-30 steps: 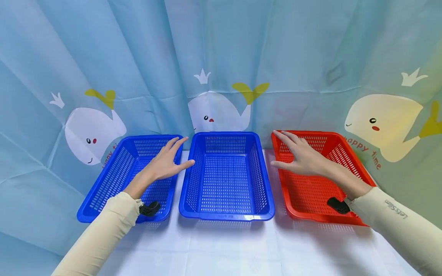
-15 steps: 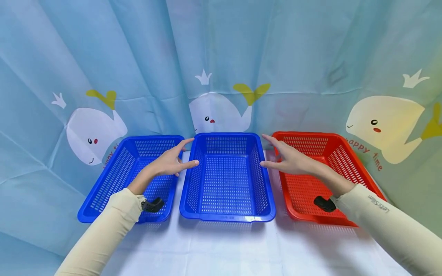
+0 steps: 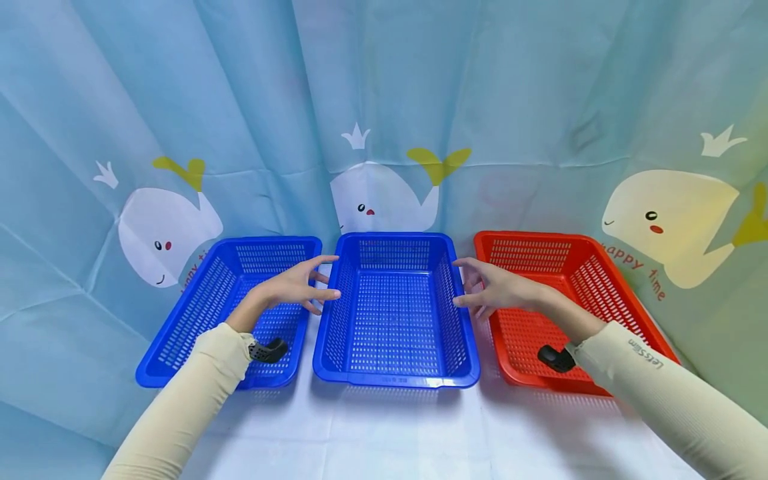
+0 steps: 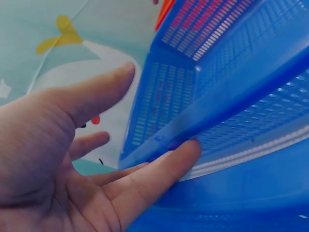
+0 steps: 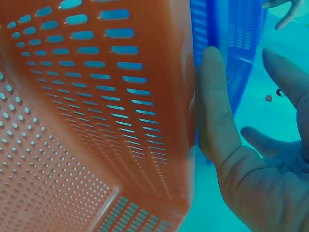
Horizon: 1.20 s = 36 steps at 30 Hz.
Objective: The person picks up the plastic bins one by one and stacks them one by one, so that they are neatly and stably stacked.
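In the head view, a blue plastic mesh basket [image 3: 396,380] stands in the middle with nothing in it. My left hand [image 3: 294,285] is at its left side, thumb and fingers spread apart, fingertips right at the rim. On the opposite side my right hand [image 3: 501,287] has its fingers loosely bent at the right rim. The left wrist view shows one finger just under the blue rim [image 4: 227,108]. Between the red basket [image 5: 169,63], which looks orange there, and the blue basket [image 5: 241,29], my right fingers reach in, as the right wrist view shows.
A second blue basket [image 3: 264,381] stands on the left, partly beneath my left forearm. The red basket stands on the right under my right wrist. All three sit on a white cloth [image 3: 396,433] before a light blue whale-print curtain [image 3: 516,87].
Both hands have moved inward to the middle basket's sides, the right one leftward from over the red basket. Their fingers have come lower and bent more. The baskets stay in place.
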Motion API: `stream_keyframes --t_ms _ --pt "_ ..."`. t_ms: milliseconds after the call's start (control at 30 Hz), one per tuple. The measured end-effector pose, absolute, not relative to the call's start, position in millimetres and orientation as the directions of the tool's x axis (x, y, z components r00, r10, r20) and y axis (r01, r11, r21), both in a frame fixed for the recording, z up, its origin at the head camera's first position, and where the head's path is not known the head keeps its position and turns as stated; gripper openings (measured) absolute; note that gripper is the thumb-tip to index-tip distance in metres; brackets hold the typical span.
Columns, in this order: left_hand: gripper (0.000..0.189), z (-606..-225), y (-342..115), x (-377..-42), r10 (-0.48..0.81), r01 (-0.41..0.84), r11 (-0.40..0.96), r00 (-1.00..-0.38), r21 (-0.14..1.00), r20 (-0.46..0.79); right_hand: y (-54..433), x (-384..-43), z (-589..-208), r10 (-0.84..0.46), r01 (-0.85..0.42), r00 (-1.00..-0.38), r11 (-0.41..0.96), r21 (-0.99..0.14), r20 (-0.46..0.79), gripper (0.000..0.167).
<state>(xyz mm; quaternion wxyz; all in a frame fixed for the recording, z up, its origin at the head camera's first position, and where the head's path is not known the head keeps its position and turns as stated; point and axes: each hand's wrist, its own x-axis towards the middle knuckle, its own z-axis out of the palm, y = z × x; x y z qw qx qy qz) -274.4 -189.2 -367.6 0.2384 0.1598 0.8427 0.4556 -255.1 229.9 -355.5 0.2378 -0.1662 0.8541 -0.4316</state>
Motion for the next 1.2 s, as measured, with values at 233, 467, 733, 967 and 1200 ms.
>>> stream_keyframes --t_ms 233,467,733,967,1200 --pt "0.077 -372.6 -187.4 -275.1 0.472 0.033 0.554 -0.836 0.832 -0.281 229.4 -253.4 -358.1 -0.497 -0.035 -0.811 0.566 -0.824 -0.307 0.09" --pt "0.074 -376.7 -187.3 -273.3 0.436 0.006 0.564 -0.851 0.826 -0.291 228.3 -251.0 -360.4 -0.503 -0.036 -0.806 0.57 -0.821 -0.314 0.09" --pt "0.075 -376.5 -183.9 -270.7 0.418 0.047 0.602 -0.869 0.797 -0.264 227.1 -249.0 -362.5 -0.484 -0.05 -0.818 0.598 -0.8 -0.311 0.089" --pt "0.073 -378.0 -183.8 -271.0 0.413 0.054 0.609 -0.874 0.791 -0.258 225.7 -248.3 -363.1 -0.475 -0.07 -0.827 0.619 -0.782 -0.302 0.09" --pt "0.073 -378.0 -184.7 -271.4 0.416 0.073 0.623 -0.874 0.779 -0.251 225.4 -248.3 -363.8 -0.476 -0.084 -0.829 0.625 -0.776 -0.294 0.091"
